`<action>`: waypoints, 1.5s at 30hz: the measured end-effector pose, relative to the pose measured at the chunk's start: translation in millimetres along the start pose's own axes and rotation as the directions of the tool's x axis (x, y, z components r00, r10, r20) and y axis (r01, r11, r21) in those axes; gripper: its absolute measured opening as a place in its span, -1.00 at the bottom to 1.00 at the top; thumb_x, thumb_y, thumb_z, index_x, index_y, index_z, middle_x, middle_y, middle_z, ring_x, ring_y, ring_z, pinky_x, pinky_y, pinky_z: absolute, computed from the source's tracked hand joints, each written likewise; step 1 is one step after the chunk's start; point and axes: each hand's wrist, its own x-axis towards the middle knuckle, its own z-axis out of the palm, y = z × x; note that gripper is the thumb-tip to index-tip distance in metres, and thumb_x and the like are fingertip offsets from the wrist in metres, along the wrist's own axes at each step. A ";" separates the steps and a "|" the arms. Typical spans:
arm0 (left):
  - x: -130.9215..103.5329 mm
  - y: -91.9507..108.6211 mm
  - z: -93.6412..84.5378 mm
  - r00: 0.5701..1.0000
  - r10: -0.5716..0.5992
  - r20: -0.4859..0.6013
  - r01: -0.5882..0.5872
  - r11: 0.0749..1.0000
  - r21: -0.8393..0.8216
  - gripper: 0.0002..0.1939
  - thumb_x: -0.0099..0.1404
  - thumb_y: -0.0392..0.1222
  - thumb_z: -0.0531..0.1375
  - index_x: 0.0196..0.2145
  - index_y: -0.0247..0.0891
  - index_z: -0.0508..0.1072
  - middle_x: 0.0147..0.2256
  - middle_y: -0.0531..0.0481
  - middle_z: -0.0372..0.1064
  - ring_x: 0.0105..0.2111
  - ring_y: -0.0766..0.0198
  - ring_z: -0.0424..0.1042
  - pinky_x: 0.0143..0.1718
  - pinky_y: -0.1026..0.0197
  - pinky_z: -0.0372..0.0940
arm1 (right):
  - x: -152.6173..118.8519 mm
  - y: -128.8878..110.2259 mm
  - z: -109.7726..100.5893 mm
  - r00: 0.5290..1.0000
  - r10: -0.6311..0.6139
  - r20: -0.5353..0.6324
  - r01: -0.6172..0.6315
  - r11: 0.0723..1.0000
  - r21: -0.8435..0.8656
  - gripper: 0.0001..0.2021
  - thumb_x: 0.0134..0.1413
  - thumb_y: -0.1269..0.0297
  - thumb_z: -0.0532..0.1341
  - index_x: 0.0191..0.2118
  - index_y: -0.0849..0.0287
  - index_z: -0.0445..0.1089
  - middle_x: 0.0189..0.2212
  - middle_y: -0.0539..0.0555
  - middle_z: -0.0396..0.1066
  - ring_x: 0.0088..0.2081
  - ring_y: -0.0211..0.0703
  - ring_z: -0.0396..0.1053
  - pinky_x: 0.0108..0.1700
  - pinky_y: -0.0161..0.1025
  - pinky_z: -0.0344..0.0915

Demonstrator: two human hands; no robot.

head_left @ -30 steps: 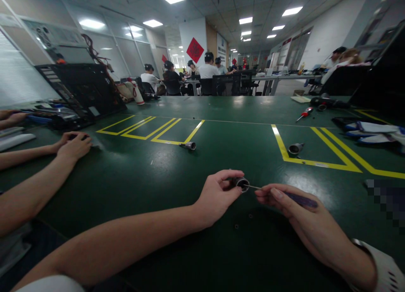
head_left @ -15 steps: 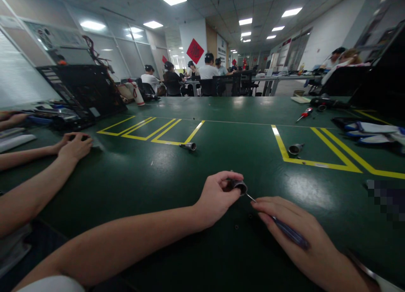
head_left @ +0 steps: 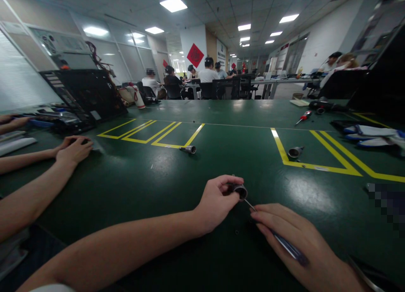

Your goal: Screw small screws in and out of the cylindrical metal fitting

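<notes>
A round metal socket part (head_left: 241,192) with a hollow mouth is pinched between the thumb and fingers of my left hand (head_left: 218,203). My right hand (head_left: 294,237) is closed on a screwdriver (head_left: 290,249) with a dark translucent handle. Its thin shaft reaches up and left to the rim of the metal part; whether the tip is inside cannot be made out. A tiny dark piece (head_left: 237,231) lies on the green table (head_left: 152,212) below my hands.
Similar metal parts lie near the yellow tape, one at centre (head_left: 190,149), another at right (head_left: 295,152). A red screwdriver (head_left: 304,117) and gloves (head_left: 373,134) are at the right. A co-worker's hands (head_left: 74,151) are at the left.
My right hand and the screwdriver have moved slightly down in the view. My left hand still holds the metal part, now a little lower. The whole view has shifted slightly.
</notes>
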 end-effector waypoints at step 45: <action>0.6 3.3 2.6 0.999 -0.026 -0.030 0.023 0.995 -0.095 -0.79 0.05 -0.53 0.10 -0.36 -0.37 0.43 -0.14 -0.14 0.40 -0.26 0.26 0.45 -0.23 0.15 0.39 | -1.7 -2.2 -2.1 0.997 -0.039 0.072 0.040 0.999 -0.025 -0.70 0.05 0.52 0.05 -0.11 0.21 0.36 -0.18 0.19 0.47 -0.13 -0.13 0.43 -0.16 -0.26 0.44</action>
